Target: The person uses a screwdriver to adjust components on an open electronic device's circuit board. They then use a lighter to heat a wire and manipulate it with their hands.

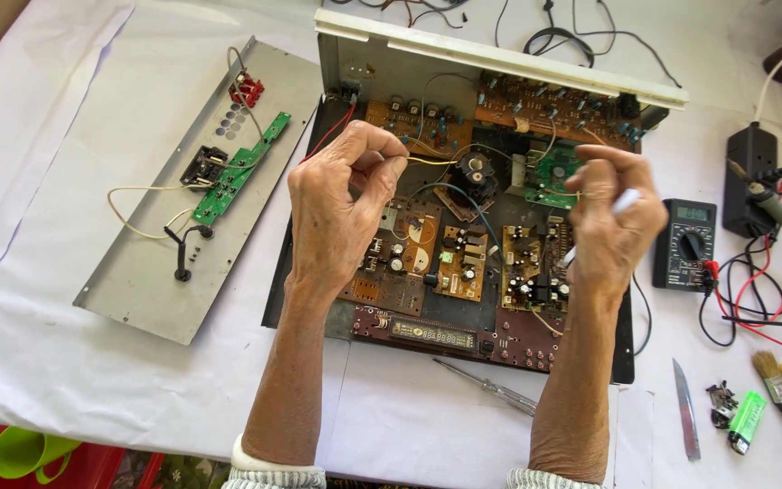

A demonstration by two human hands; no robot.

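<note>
The person's left hand [341, 195] is hovering over the opened black metal chassis [628, 349] of an audio unit, its grip closed together, thumb and fingertips pinching the end of a thin yellow wire [429, 161] that is running across toward the boards at the middle of the unit. The right hand [615, 217] is curling shut around a slim white pen-like tool [624, 201], held above the right-hand brown circuit boards [531, 267]; what the tip is touching cannot be told. Judging from how things lie, the stripping-down looks done: the grey metal panel [128, 281], carrying a narrow green circuit board [239, 170], is lying detached to the left on the white-covered worktop [38, 344], and the boards are sitting fully exposed. The wire work itself seems to be only in hand, with the panel's pale leads lying loose. A clear-handled screwdriver [489, 388] is resting just in front of the chassis, between the forearms. A black multimeter [686, 243] with red and black leads is sitting just right of the chassis, and farther right a knife blade [686, 409], a green lighter [746, 420] and a small brush [778, 391] are lying near one another.
</note>
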